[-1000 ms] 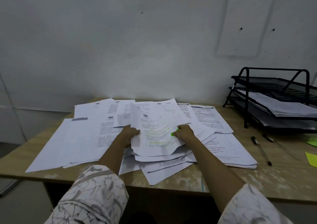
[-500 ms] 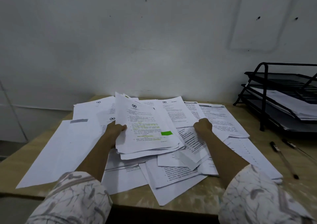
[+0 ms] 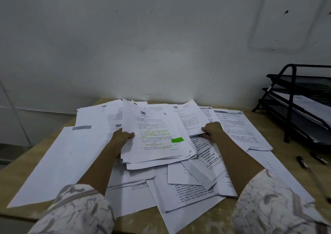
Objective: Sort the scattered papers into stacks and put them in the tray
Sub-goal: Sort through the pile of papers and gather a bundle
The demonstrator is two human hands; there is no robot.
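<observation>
White printed papers point(image 3: 188, 189) lie scattered and overlapping across the wooden table point(image 3: 279, 126). My left hand point(image 3: 121, 138) grips the left edge of a gathered stack point(image 3: 157, 138) whose top sheet carries a star emblem, yellow highlighting and a green sticky tab; the stack is tilted up off the pile. My right hand point(image 3: 212, 130) pinches the corner of a printed sheet point(image 3: 189, 121) to the right of that stack. The black wire tray point(image 3: 293, 97) with several tiers stands at the far right and holds papers on a lower tier.
Two pens point(image 3: 309, 169) lie on the table to the right of the papers, in front of the tray. A large blank sheet point(image 3: 62, 162) covers the table's left side. A white wall rises right behind the table.
My right hand let go of the stack's right edge and moved right onto another sheet. My left hand kept the stack and shifted it slightly left. The view swung left, pushing the tray toward the edge.
</observation>
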